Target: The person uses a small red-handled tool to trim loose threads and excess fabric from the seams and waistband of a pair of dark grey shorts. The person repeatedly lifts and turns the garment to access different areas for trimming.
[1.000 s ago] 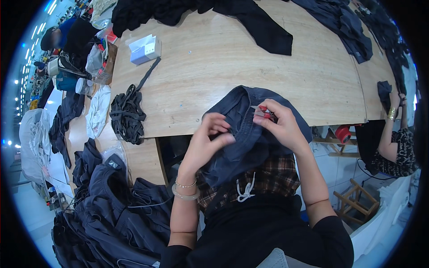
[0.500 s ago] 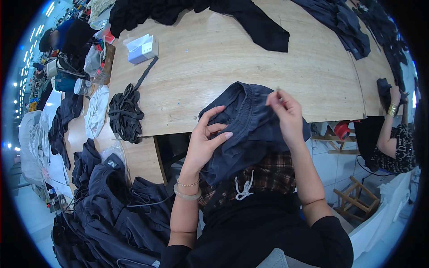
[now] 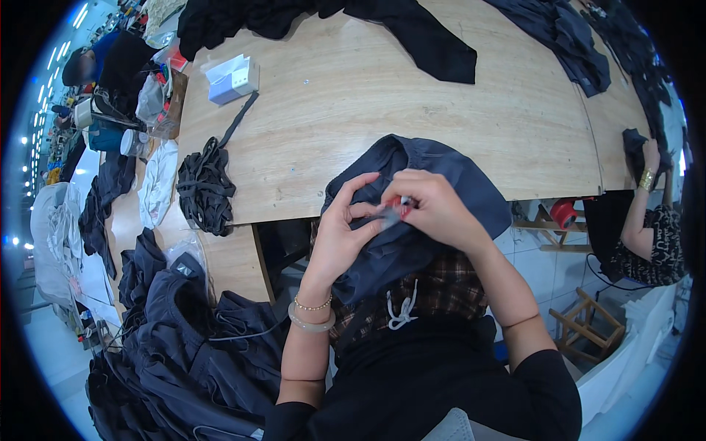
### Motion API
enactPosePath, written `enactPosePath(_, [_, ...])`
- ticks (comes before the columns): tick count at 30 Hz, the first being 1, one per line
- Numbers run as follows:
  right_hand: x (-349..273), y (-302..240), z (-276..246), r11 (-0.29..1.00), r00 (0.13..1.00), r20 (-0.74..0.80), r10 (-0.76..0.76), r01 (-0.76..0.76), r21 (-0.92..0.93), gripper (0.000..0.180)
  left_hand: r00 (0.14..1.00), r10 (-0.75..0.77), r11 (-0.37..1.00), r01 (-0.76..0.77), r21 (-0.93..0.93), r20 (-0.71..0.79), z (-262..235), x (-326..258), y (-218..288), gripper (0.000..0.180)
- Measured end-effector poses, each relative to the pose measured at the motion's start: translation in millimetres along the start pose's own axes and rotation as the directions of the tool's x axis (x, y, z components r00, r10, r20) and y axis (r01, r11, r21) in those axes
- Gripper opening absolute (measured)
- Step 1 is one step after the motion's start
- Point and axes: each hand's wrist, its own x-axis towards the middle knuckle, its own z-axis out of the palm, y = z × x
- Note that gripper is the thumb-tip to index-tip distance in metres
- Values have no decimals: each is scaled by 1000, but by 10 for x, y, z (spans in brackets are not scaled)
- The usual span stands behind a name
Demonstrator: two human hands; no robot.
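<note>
A dark blue-grey garment [image 3: 467, 180] with a gathered elastic waist lies over my lap and the table's near edge, its waist opening toward my left. My left hand [image 3: 340, 228] is closed on the waistband, thumb on the near side and fingers toward the opening. Right beside it, my right hand [image 3: 437, 209] is closed round a small red and silvery tool [image 3: 396, 209]. That tool sits at the waistband next to my left thumb and is blurred, so its exact kind cannot be made out.
The wooden table [image 3: 309, 125] holds a tangle of dark straps [image 3: 206, 184], a tissue box [image 3: 232, 79] and black cloth [image 3: 419, 37]. More dark garments [image 3: 198, 353] are heaped at my left. A co-worker's arm [image 3: 638, 209] shows far right, near a wooden stool [image 3: 588, 327].
My right hand has moved left and down from above the garment to the waistband beside my left hand. The red and silvery tool now shows in it. My left hand has stayed nearly in place.
</note>
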Motion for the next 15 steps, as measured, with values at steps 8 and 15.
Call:
enactPosePath(8, [430, 681, -611, 899, 828, -376, 417, -315, 302, 28, 998, -51, 998, 50, -26, -29, -17, -1, 75, 58])
enactPosePath(15, [525, 401, -556, 936, 856, 504, 110, -260, 238, 29, 999, -44, 981, 49, -186, 29, -95, 36, 32, 53])
